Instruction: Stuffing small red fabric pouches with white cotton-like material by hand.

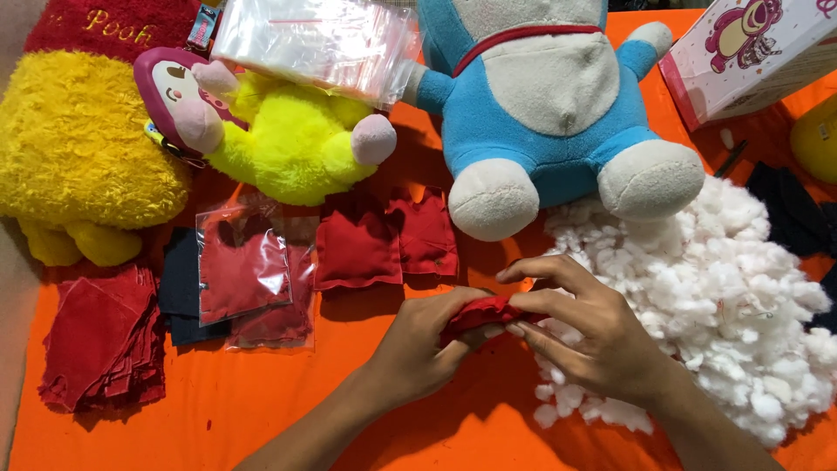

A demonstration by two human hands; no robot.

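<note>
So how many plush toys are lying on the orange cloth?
3. A yellow-and-red plush at far left, a yellow plush with a pink face beside it, and a blue-and-white plush at top centre. A yellow object at the right edge is cut off.

orange cloth [261,410] covers whole work surface; beige floor strip [13,288] at left edge, even light.

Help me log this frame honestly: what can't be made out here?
- Red fabric piece, head view: mostly wrapped by the left hand and right hand; shape unclear.
- Blue plush toy: head cut off by the top edge.
- Dark cloth: runs off the right edge.
</note>
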